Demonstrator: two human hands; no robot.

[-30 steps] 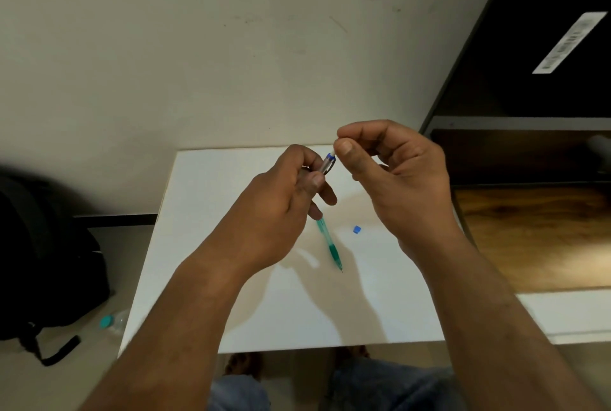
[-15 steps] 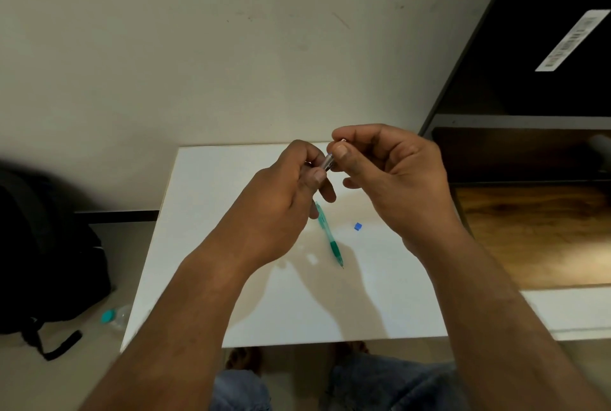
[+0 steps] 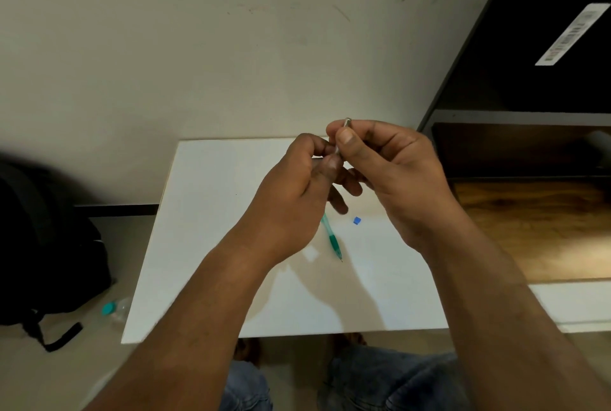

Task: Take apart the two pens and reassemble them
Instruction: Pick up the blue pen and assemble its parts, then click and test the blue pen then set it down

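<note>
While both hands are hovering above the white bench [image 3: 211,245] at the middle of the frame, I am seeing the right hand [image 3: 393,179] pinching a slim clear pen [image 3: 346,122] between thumb and curled forefinger, its grey end poking out above. The left hand [image 3: 291,202] is pinching the pen's lower end, fingers curled. A green pen [image 3: 332,239] is lying on the bench just below the left hand, with a small blue piece [image 3: 356,220] near it to the right.
</note>
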